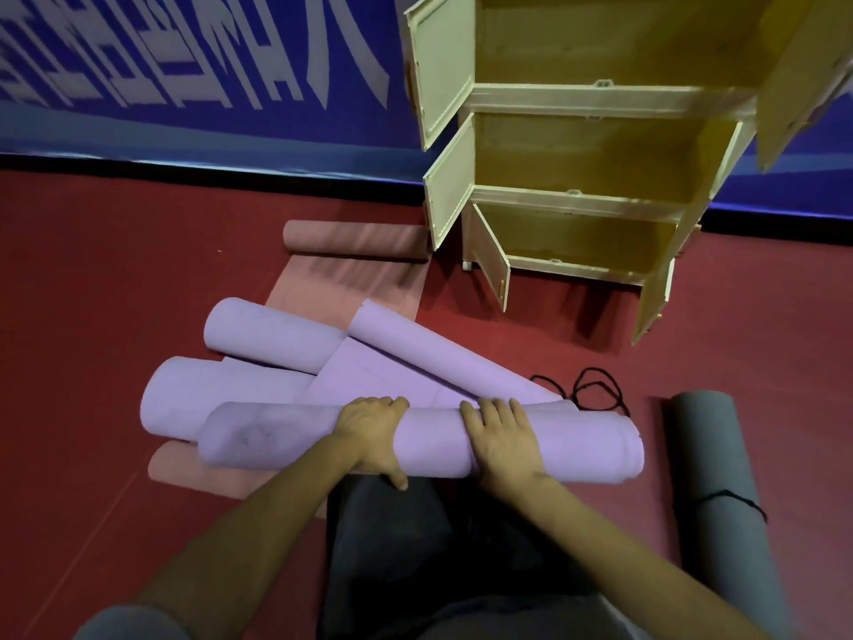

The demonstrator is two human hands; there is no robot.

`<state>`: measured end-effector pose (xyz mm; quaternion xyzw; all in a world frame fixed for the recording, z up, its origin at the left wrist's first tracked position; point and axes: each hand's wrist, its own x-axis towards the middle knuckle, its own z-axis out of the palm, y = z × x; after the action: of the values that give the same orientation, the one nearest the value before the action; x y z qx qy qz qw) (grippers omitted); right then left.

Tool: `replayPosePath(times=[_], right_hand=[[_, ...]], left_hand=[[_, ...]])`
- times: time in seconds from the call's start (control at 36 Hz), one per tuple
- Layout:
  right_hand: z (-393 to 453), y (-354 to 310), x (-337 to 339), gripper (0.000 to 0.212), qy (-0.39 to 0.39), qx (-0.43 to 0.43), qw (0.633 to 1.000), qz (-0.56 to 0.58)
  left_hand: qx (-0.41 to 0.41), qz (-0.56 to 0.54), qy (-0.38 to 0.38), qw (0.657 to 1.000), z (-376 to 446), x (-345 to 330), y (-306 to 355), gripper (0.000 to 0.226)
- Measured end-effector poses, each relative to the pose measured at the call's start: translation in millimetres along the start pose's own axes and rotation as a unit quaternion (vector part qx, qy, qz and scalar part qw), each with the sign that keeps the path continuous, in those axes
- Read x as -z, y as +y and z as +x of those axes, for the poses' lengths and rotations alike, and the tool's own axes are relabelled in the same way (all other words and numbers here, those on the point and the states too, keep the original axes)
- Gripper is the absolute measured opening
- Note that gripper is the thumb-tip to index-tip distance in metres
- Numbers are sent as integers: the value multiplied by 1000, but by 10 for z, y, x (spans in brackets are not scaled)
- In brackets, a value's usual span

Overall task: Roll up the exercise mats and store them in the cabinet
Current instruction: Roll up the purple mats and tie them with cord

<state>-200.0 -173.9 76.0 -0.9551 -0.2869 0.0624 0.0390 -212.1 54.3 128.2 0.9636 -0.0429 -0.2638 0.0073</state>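
Purple roll [429,443] crosswise under hands

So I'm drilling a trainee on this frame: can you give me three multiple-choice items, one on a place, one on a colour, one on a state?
1. Where does the grey rolled mat lie?
A. In the cabinet
B. On the floor at right
C. On the pink mat

2. What colour is the roll under both hands?
A. Purple
B. Grey
C. Green

3. How do the cabinet doors stand?
A. Shut
B. Open
C. Removed

Answers: B, it lies on the red floor; A, the left hand and right hand rest on purple; B, doors swing outward and shelves show.
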Motion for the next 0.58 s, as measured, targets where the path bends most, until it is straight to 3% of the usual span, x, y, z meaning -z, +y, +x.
replayPosePath(times=[0.25, 0.36, 0.58], right_hand=[[20, 142, 388, 97, -101, 50, 994, 11], [-106, 268, 704, 105, -179, 66, 982, -12], [-512, 440, 848, 103, -235, 66, 970, 14]], left_hand=[[-17, 34, -37, 999, -83, 209, 72, 97], [-38, 24, -75, 996, -164, 263, 246, 96], [-52, 0, -110, 993, -409, 177, 584, 101]])
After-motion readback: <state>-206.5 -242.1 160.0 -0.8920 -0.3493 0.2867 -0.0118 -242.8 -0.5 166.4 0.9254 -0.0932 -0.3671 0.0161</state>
